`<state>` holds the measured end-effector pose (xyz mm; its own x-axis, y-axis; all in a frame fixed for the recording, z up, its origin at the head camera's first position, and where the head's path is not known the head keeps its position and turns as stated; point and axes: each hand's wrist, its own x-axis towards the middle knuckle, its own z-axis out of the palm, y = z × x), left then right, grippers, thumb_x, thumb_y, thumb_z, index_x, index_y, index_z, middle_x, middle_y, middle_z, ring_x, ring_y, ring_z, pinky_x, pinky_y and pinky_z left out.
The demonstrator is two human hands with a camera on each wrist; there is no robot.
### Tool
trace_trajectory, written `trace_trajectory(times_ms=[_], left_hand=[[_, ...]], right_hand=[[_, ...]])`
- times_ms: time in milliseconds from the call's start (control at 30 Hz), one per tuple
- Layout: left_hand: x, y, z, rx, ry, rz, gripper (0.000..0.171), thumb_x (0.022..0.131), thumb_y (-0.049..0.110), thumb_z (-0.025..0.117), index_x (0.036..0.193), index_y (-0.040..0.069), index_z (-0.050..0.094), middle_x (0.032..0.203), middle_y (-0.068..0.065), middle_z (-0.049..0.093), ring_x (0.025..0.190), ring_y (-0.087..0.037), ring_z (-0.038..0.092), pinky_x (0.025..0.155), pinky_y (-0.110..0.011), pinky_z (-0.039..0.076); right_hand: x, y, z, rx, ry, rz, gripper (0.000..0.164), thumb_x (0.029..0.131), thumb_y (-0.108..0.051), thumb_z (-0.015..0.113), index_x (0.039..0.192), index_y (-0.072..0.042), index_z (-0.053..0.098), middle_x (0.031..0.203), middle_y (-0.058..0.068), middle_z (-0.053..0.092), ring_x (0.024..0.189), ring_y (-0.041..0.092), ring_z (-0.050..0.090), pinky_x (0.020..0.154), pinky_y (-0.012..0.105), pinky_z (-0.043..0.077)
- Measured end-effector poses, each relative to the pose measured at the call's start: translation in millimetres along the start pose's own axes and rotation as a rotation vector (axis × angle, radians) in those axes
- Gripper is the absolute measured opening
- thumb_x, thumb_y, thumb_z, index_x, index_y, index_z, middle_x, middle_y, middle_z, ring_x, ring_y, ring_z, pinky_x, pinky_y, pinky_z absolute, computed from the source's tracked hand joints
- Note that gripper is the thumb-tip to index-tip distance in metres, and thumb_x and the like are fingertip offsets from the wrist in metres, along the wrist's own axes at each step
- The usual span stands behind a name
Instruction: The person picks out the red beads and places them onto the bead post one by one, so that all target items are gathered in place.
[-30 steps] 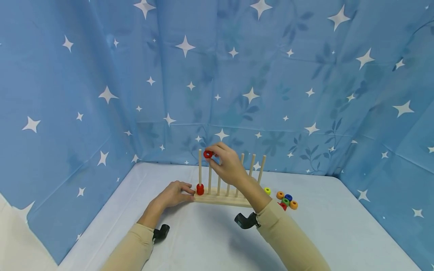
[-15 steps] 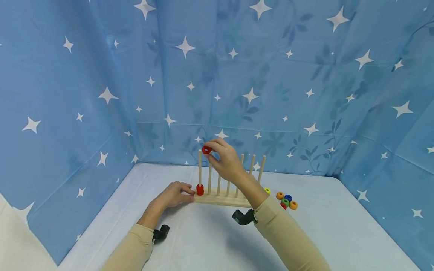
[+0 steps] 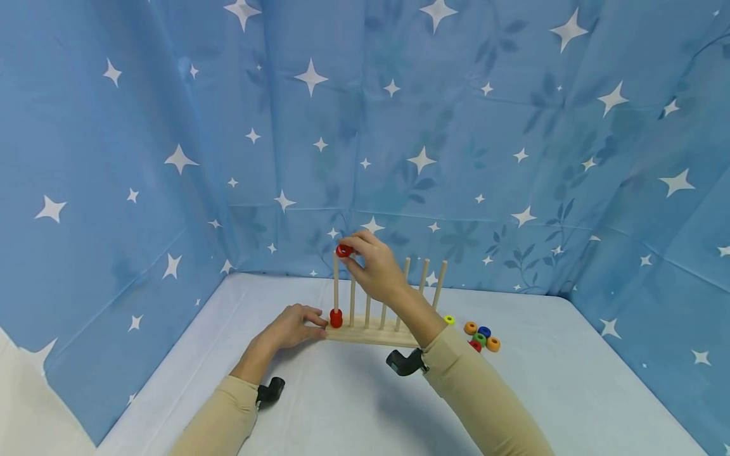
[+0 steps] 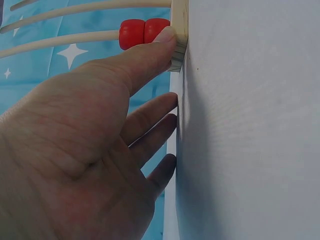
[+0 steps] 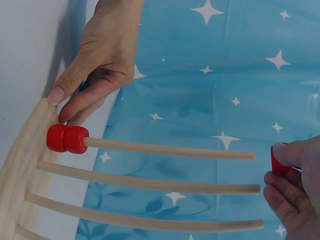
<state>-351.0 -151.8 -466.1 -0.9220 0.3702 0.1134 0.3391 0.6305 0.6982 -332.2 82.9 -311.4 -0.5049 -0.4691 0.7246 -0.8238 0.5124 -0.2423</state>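
The right hand [image 3: 373, 269] held a red ring [image 5: 277, 166], thumb and fingertips clamped on its rim. The ring was near the top of the end rod [image 3: 336, 285], apart from the tip in the right wrist view; whether its hole was square to the tip could not be told. Two red rings [image 3: 336, 318] were stacked at the foot of this rod. The left hand [image 3: 293, 326] gripped the end of the wooden base [image 3: 371, 335] between thumb and index finger; its other fingers were apart, held loosely.

Faults judged possible from this position:

- Missed rod: lowering the ring off-centre could strike the tip or stray toward the neighbouring rod [image 3: 352, 294].
- Jammed ring: a tilted ring could bind on the rod.
- Dropped ring: the rim hold was small, so a knock against the tip could dislodge it.
- Shifted base: a slack left grip could allow sideways pressure to turn it.
- Scattered rings: a low right forearm could sweep the loose rings [image 3: 480, 339] across the table [image 3: 570, 380].
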Motion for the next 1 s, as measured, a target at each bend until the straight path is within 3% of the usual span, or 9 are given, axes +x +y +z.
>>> trace_trajectory(times_ms=[300, 1000], left_hand=[[-0.2, 0.7, 0.1, 0.005, 0.002, -0.007, 0.019, 0.089, 0.023, 0.084, 0.106, 0.017, 0.085, 0.141, -0.015, 0.067, 0.14, -0.042, 0.053, 0.115, -0.059, 0.041], [0.6, -0.5, 0.3, -0.004, -0.004, -0.004, 0.019, 0.088, 0.025, 0.085, 0.106, 0.018, 0.085, 0.14, -0.014, 0.067, 0.14, -0.042, 0.053, 0.115, -0.059, 0.042]], right_hand=[[5.7, -0.7, 0.6, -0.023, 0.0, 0.026, 0.02, 0.098, -0.004, 0.07, 0.118, -0.003, 0.072, 0.113, 0.008, 0.069, 0.099, 0.022, 0.07, 0.086, 0.032, 0.06], [11.2, -2.3, 5.1, -0.066, -0.044, 0.083, 0.026, 0.098, -0.006, 0.072, 0.123, -0.004, 0.074, 0.117, 0.008, 0.07, 0.105, 0.027, 0.069, 0.088, 0.036, 0.06]])
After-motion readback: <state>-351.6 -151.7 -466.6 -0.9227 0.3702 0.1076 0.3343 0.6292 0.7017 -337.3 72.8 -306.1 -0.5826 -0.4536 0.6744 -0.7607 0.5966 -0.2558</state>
